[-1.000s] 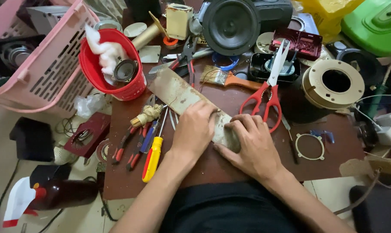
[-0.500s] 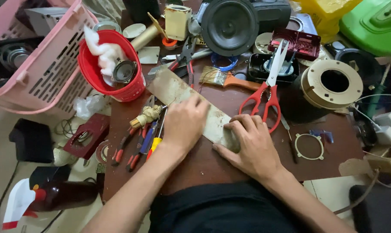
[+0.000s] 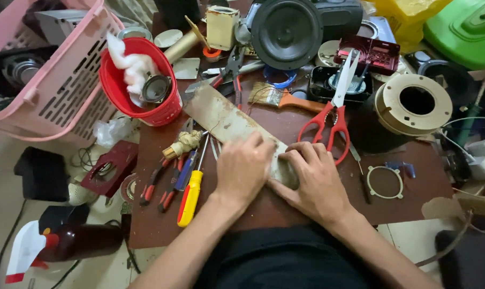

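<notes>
A long, worn beige strip lies diagonally on the brown table. My left hand lies palm down on the strip's near part. My right hand rests beside it, its fingers curled over the strip's near end. Neither hand lifts the strip off the table. Red-handled scissors lie just beyond my right hand. A yellow-handled screwdriver lies left of my left hand among pliers and other small tools.
A red bucket with white rag and a pink basket stand at the left. A black speaker, a paintbrush, a tan ring-shaped part, a thin metal ring and a brown spray bottle surround the work spot.
My left hand slid a little up and right along the strip, closer to my right hand. The right hand and the strip stayed about where they were.
</notes>
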